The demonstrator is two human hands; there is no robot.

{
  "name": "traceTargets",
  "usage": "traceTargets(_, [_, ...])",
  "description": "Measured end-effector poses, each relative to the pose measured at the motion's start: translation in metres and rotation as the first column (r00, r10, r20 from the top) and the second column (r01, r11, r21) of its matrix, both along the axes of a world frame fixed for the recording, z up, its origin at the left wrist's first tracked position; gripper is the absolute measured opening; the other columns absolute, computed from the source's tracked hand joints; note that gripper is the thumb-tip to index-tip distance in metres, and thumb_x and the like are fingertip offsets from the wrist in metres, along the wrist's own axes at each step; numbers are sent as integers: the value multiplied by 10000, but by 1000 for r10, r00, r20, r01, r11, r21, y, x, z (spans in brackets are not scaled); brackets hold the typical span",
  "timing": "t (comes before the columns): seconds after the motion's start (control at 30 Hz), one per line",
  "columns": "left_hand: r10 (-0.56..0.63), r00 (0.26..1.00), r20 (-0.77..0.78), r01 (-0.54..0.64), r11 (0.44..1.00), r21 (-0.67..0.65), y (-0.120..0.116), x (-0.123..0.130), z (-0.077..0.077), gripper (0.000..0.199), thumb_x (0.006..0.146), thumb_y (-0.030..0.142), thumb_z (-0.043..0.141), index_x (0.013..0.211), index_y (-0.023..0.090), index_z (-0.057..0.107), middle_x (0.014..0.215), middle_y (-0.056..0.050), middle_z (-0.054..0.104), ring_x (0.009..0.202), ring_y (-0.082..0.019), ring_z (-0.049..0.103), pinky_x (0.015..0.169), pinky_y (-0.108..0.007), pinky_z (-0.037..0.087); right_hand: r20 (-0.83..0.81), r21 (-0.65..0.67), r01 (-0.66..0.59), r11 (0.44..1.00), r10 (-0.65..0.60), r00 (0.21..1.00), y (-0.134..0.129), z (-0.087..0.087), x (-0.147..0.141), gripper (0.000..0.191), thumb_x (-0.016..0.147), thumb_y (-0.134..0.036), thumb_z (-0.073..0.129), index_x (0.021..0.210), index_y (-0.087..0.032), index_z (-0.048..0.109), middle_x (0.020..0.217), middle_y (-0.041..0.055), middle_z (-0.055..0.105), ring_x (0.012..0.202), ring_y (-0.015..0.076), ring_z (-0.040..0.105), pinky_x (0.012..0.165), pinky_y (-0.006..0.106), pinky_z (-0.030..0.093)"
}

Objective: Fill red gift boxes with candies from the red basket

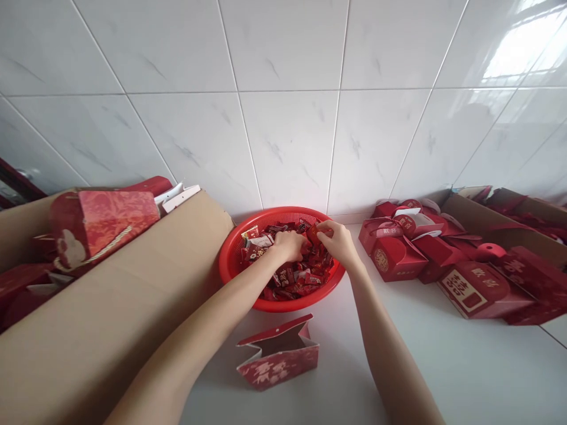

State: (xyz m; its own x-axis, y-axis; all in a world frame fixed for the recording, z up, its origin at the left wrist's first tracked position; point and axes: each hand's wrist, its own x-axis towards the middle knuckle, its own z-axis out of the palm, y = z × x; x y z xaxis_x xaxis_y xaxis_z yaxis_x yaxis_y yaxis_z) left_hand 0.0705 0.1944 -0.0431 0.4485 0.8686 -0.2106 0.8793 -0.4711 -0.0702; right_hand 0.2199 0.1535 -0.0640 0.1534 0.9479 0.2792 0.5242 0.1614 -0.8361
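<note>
A red plastic basket (230,271) stands against the tiled wall, full of small wrapped candies (286,276) in mostly red wrappers. My left hand (290,245) is down among them, fingers curled and partly hidden, so what they hold cannot be made out. At the basket's right side, my right hand (336,239) pinches a shiny red wrapped candy (312,234) between thumb and fingers. In front of the basket, between my forearms, an open red gift box (283,363) with pale printed characters stands on the white surface, its top flaps spread.
On the left, a large cardboard box (133,283) holds red paper boxes (117,221). Several closed red gift boxes (398,258) are heaped at the right, beside another cardboard box (469,213) with red items inside. White tiles (292,147) rise directly behind the basket.
</note>
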Motion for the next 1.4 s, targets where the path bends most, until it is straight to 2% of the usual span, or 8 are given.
traceTargets(0.17, [133,989,68,-141,981,132,4,-19,6,437,843,198,624,1279,221,652,1269,-174,589,1051,-360,677,875,-439,534,32,-8,-14,1000,14,999,0,0,-1,188,792,-101,573,858,-224,699,972,24,765,876,198,708,823,316,520])
traceTargets(0.3, [-67,980,190,28,979,202,1,-18,0,572,823,106,591,1357,309,592,1275,-102,587,1063,-293,672,890,-367,527,46,-6,-20,1000,20,999,-1,0,-1,192,807,-106,571,886,-223,701,983,23,763,873,194,702,828,318,516])
traceTargets(0.4, [-215,934,285,210,976,49,-4,-11,-2,397,833,163,596,1192,299,696,1070,-34,705,946,-225,698,777,-273,525,41,-12,-22,1000,22,999,-1,0,-1,197,812,-104,565,900,-218,699,984,24,761,865,187,699,812,308,514])
traceTargets(0.5, [-193,970,148,217,961,-171,-11,-4,0,175,788,304,694,942,258,764,892,-27,756,845,-236,712,724,-270,524,45,-31,-17,999,18,999,-1,1,-1,193,811,-103,563,894,-216,696,1007,29,759,869,190,696,808,310,511])
traceTargets(0.73, [25,994,-110,-35,996,-85,-10,6,4,218,749,164,688,954,140,760,944,-209,751,938,-359,716,762,-400,561,46,-18,-13,1000,14,999,0,-2,0,195,796,-111,568,885,-230,694,963,30,757,881,212,697,822,334,520])
traceTargets(1.23, [-211,977,-40,206,972,-112,-4,3,-17,138,776,199,698,890,228,769,1110,-108,714,1040,-311,680,882,-386,517,86,-45,-29,999,33,996,-1,0,-1,181,794,-118,570,886,-223,685,990,33,755,899,216,691,860,352,511])
traceTargets(1.33, [-170,971,168,199,965,-171,5,-9,-11,121,787,271,705,888,258,770,984,-36,763,943,-240,710,808,-287,530,88,-22,-28,999,30,996,0,-1,-1,172,797,-126,570,874,-228,686,961,26,757,873,207,692,835,343,519])
traceTargets(1.4, [-65,886,459,174,965,-198,10,-20,-6,171,777,266,710,935,242,772,969,-21,777,938,-230,715,807,-276,535,70,-7,-42,999,42,997,1,-3,-1,182,803,-132,566,893,-231,689,967,24,758,881,202,695,840,341,522])
